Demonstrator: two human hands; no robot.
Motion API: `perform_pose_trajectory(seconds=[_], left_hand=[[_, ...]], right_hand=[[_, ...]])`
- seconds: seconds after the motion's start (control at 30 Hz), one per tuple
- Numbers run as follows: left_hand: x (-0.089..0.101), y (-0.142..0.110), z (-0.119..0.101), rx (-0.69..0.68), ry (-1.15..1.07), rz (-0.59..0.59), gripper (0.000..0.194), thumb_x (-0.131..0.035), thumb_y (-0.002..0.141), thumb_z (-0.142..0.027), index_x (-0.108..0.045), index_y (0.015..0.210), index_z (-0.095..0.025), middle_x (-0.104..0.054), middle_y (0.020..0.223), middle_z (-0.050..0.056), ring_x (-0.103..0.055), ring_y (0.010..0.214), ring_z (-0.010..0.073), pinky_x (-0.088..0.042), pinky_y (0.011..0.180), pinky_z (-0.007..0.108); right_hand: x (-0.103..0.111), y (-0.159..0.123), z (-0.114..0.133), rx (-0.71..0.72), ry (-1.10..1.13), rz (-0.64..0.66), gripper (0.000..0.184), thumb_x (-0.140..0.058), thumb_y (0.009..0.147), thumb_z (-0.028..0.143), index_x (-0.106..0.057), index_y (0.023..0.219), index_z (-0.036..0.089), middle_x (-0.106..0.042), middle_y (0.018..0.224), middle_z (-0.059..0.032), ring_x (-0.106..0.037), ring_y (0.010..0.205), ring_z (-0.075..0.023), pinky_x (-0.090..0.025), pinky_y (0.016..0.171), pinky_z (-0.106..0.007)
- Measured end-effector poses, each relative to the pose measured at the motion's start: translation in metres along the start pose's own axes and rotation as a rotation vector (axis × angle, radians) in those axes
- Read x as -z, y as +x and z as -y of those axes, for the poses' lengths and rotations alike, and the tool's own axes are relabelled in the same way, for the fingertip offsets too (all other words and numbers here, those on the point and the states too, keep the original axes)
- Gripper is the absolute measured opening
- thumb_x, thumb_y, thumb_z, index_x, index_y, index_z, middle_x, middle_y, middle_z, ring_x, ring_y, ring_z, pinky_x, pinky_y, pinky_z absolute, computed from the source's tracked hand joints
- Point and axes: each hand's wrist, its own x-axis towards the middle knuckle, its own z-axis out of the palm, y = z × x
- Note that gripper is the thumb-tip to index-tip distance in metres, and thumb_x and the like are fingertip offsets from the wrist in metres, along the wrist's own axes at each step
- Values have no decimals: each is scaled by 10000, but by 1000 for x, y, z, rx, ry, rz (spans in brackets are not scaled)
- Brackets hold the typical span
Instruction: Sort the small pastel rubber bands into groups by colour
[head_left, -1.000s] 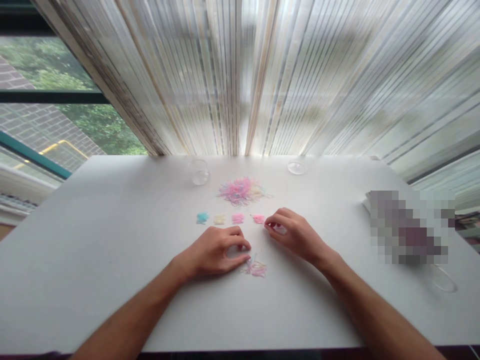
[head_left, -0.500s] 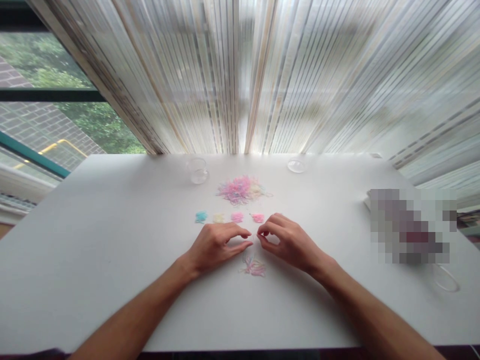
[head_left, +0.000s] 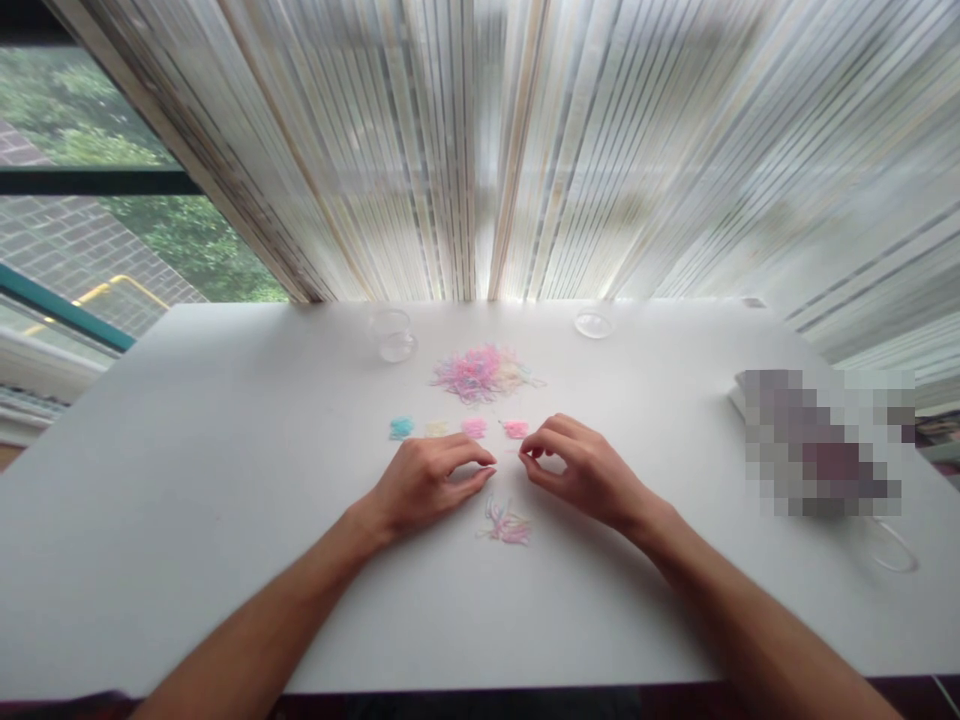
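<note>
On a white table [head_left: 225, 480] both my hands rest near the middle, fingertips facing each other. My left hand [head_left: 424, 482] pinches thumb and fingers together; what it holds is too small to see. My right hand [head_left: 581, 468] also pinches at its fingertips, close to the left one. Just below them lies a small loose clump of thin coloured bands [head_left: 506, 524]. Beyond the hands runs a row of little sorted heaps: blue [head_left: 401, 428], pale yellow [head_left: 437, 429], pink [head_left: 474, 427] and a second pink one [head_left: 515, 429]. A big mixed pile of bands [head_left: 480, 371] lies farther back.
Two clear small cups stand at the back: one [head_left: 394, 335] left of the big pile, one [head_left: 594, 322] to its right. A blurred-out object [head_left: 821, 445] sits at the right edge, with a clear lid or dish [head_left: 885, 545] before it. Striped curtains hang behind the table.
My right hand drew back from the pink heap toward my left hand. My left hand lifted from the loose clump and moved up, so both pinches now meet above it.
</note>
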Motion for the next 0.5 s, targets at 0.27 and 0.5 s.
perform_pose_trajectory(seconds=[0.27, 0.5], left_hand=[[2, -1, 0, -30, -18, 112, 144, -594, 952, -202, -737, 962, -203, -756, 901, 38, -687, 754, 149, -532, 696, 253], [1, -1, -1, -29, -20, 135, 129, -606, 932, -169, -732, 944, -192, -749, 894, 30, -683, 764, 148, -529, 707, 254]], right_hand=[[-1, 2, -14, -78, -112, -54, 107, -600, 915, 131, -655, 862, 205, -633, 782, -37, -591, 708, -172, -476, 644, -283], [-8, 5, -15, -128, -167, -48, 109, -620, 909, 132, -651, 832, 204, -634, 775, -35, -582, 717, -176, -459, 649, -285]])
